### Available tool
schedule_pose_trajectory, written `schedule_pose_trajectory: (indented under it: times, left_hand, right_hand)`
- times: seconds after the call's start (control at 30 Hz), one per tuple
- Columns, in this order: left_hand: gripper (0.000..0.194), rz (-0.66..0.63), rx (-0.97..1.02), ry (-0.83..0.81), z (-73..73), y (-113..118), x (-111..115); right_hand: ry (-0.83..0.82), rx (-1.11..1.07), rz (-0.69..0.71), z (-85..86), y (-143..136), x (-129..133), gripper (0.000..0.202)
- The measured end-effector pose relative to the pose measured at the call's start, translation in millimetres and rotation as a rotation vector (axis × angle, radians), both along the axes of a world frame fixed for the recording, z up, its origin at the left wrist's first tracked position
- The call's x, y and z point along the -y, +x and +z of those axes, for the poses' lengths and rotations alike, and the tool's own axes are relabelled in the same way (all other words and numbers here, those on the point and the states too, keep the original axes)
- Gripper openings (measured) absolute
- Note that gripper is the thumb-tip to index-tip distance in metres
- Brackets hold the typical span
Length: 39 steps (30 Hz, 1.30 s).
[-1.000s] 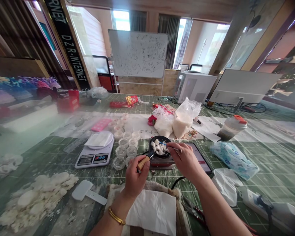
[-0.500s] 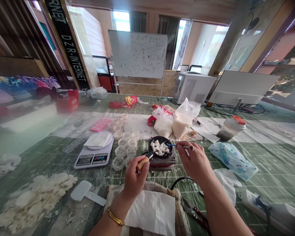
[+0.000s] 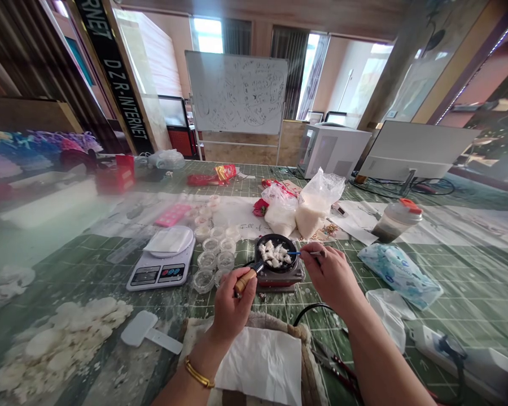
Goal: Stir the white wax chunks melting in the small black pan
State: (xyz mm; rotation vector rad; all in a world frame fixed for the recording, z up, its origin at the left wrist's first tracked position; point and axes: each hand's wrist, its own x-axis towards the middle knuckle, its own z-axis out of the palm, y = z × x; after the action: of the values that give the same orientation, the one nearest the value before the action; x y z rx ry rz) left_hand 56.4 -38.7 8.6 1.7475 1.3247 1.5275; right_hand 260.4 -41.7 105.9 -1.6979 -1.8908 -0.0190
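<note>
Table (image 3: 469, 293) covered by green gridded cutting mat, flecked white. Lying on it: kitchen scale (image 3: 161, 265) left of centre; small clear cups (image 3: 215, 260) just beside it; white crumbly heap (image 3: 55, 344) at near left; white scraper (image 3: 150, 334); two plastic bags of white powder (image 3: 305, 210); lidded shaker bottle (image 3: 395, 221); wipes pack (image 3: 400, 273); power strip (image 3: 465, 355) at near right.

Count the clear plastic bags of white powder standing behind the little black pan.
2: one bag directly behind the pan, and a taller bag touching its right side. Others may be hidden behind them.
</note>
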Motion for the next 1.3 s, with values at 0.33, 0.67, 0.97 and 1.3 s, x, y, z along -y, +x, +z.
schedule_pose_trajectory:
  times: [0.33, 0.67, 0.97, 1.3]
  left_hand:
    - [0.022, 0.013, -0.033, 0.028, 1.5, -1, 1]
    - [0.022, 0.017, -0.063, 0.046, 3.2, -1, -1]
    - [0.022, 0.014, -0.055, 0.036, 3.5, -1, 1]
    - [0.021, 0.0, -0.035, 0.036, 1.9, 0, -1]
  right_hand:
    - [0.003, -0.035, 0.03, -5.2, 0, -7, 0.023]
    - [0.0, -0.053, 0.041, -9.1, -1, -10, 0.028]
    - [-0.016, -0.074, 0.067, -3.2, -3, -4, 0.028]
    - [0.005, -0.08, 0.094, 4.4, -5, 6, 0.026]
